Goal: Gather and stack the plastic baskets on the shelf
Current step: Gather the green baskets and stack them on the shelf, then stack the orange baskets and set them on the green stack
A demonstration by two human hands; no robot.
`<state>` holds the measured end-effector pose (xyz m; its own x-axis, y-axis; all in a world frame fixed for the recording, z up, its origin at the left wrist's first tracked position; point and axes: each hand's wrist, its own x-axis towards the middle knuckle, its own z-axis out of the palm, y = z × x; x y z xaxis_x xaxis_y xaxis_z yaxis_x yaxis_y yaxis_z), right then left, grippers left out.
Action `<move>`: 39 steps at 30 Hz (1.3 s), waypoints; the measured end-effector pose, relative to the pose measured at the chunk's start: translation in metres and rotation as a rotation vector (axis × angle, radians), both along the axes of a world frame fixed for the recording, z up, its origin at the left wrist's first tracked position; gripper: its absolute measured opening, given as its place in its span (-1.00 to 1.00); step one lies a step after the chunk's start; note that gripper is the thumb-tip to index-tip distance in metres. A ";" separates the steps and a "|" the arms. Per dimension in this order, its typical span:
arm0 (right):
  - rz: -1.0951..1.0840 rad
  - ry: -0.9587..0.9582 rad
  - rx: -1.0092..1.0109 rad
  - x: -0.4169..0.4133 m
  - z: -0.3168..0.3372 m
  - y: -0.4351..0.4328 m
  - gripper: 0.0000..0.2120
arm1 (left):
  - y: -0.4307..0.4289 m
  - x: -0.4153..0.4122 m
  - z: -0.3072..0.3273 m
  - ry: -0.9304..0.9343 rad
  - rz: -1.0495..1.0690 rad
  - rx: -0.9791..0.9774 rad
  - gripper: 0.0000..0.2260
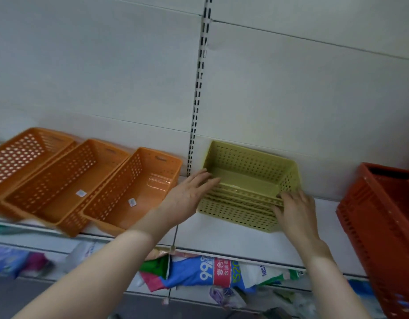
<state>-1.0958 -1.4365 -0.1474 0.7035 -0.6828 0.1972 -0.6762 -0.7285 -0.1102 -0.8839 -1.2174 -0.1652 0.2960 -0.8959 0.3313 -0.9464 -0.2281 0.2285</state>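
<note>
A stack of several nested yellow-green perforated baskets [249, 178] stands on the white shelf [233, 238], against the back wall. My left hand [187, 194] lies flat with fingers apart, its fingertips touching the stack's left rim. My right hand [295, 215] grips the stack's front right corner. Three orange perforated baskets lie side by side to the left: the far-left one [21, 155], the middle one [60, 183] and the right one [134, 189], each single and with nothing but a price sticker inside.
A tall red crate stack [380, 226] stands at the right edge of the shelf. A slotted metal upright [199, 88] runs up the white back panel. Below the shelf lie colourful packaged goods [210, 272].
</note>
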 end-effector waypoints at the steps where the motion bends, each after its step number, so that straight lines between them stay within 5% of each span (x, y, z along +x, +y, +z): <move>1: -0.020 -0.017 -0.011 0.004 0.005 0.009 -0.70 | 0.010 0.001 0.002 0.012 0.001 -0.008 -0.38; 6: 0.075 -0.424 -0.028 0.049 0.027 0.101 -0.56 | 0.094 0.022 0.004 0.074 0.140 -0.067 -0.52; 9: 0.211 -0.449 0.140 0.097 0.021 0.174 -0.62 | 0.166 0.050 -0.007 0.113 0.289 -0.083 -0.57; 17: 0.483 -0.257 0.341 0.256 -0.021 0.330 -0.69 | 0.363 0.154 -0.028 0.139 0.722 -0.026 -0.62; 21: 0.580 0.025 0.253 0.311 -0.038 0.376 -0.65 | 0.413 0.200 -0.041 0.170 0.766 0.196 -0.62; 24: 0.559 0.221 0.163 0.320 -0.048 0.383 -0.59 | 0.432 0.218 -0.045 0.074 0.639 0.264 -0.60; 28: 0.452 0.239 0.222 0.309 -0.055 0.369 -0.42 | 0.435 0.219 -0.046 -0.015 0.457 0.171 -0.62; 32: 0.306 0.186 0.173 0.309 -0.050 0.362 -0.38 | 0.435 0.230 -0.038 0.013 0.722 0.044 -0.65; 35: 0.153 0.202 0.088 0.323 -0.041 0.365 -0.41 | 0.441 0.251 -0.028 0.263 1.070 0.237 -0.39; 37: 0.103 0.249 0.083 0.333 -0.036 0.364 -0.46 | 0.444 0.259 -0.022 0.525 1.193 0.268 -0.46; 39: 0.121 0.198 0.150 0.340 -0.041 0.360 -0.44 | 0.447 0.261 -0.023 0.539 1.203 0.278 -0.67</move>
<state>-0.7556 -1.0765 -0.1887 0.7964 -0.6027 -0.0492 -0.6044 -0.7908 -0.0968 -0.6228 -0.7706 -0.1878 0.9747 -0.0084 -0.2236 0.0646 -0.9462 0.3171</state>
